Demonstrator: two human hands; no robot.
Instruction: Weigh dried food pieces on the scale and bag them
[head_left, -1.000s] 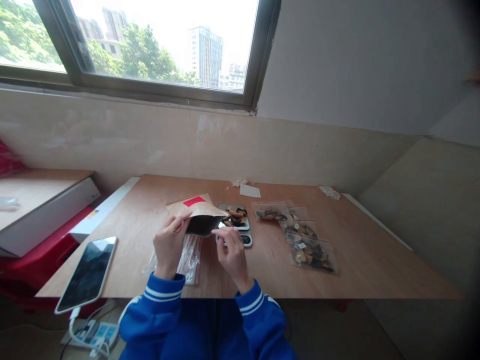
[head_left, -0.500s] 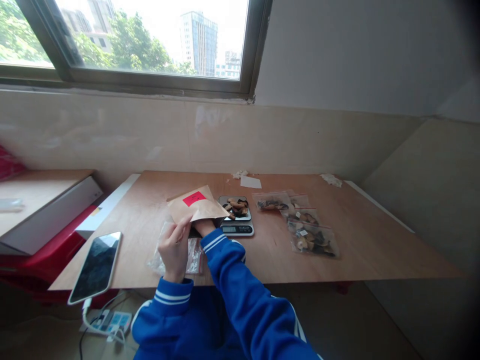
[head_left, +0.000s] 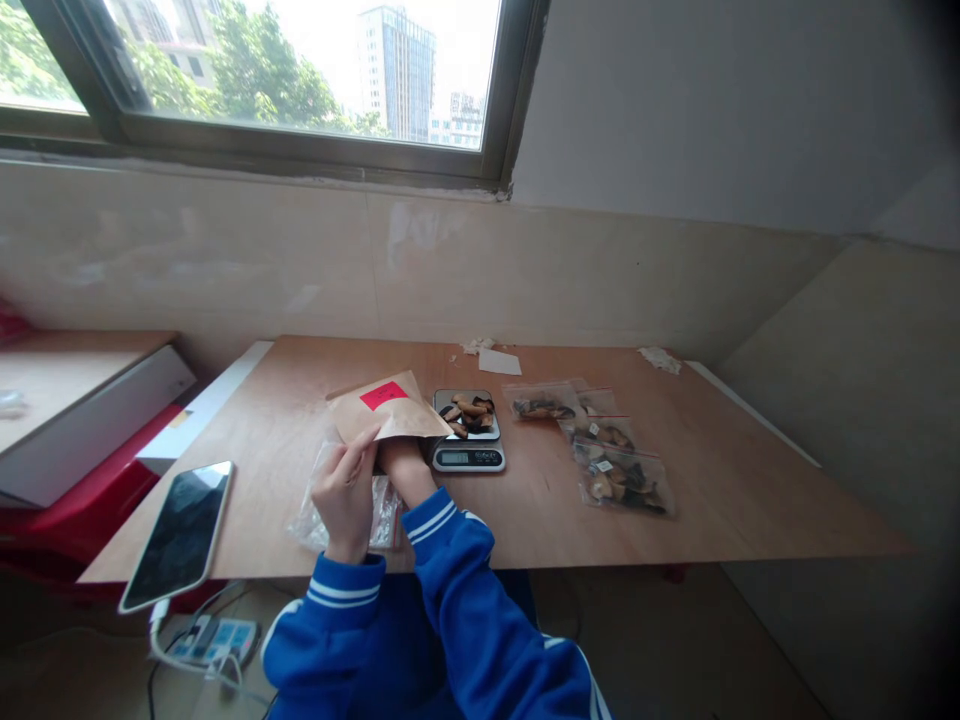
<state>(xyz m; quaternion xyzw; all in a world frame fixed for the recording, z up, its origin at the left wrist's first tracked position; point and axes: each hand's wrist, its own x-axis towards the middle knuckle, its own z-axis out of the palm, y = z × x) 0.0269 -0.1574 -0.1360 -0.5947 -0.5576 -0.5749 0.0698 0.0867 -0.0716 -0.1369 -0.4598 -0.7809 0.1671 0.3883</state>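
My left hand [head_left: 346, 492] pinches the near edge of a brown paper bag [head_left: 358, 418] with a red label [head_left: 383, 395]. The bag is tilted, its mouth towards me and to the right. My right hand [head_left: 405, 466] reaches into that mouth; its fingers are hidden inside. Just right of the bag stands a small kitchen scale [head_left: 469, 460], its display lit but too small to read. Brown and dark dried slices [head_left: 471, 412], which look like mushroom, lie on its plate. Beneath my left hand are clear plastic bags [head_left: 386, 512].
Several zip bags of dried slices [head_left: 626, 480] lie right of the scale. A white card [head_left: 499, 362] and crumpled tissue [head_left: 660, 359] are near the back edge. A phone [head_left: 180, 535] on a cable overhangs the front left corner, above a power strip [head_left: 217, 640].
My right forearm has shifted slightly, and more of the wrist shows at the bag's mouth. The left hand keeps its hold. The whole view has moved a little.
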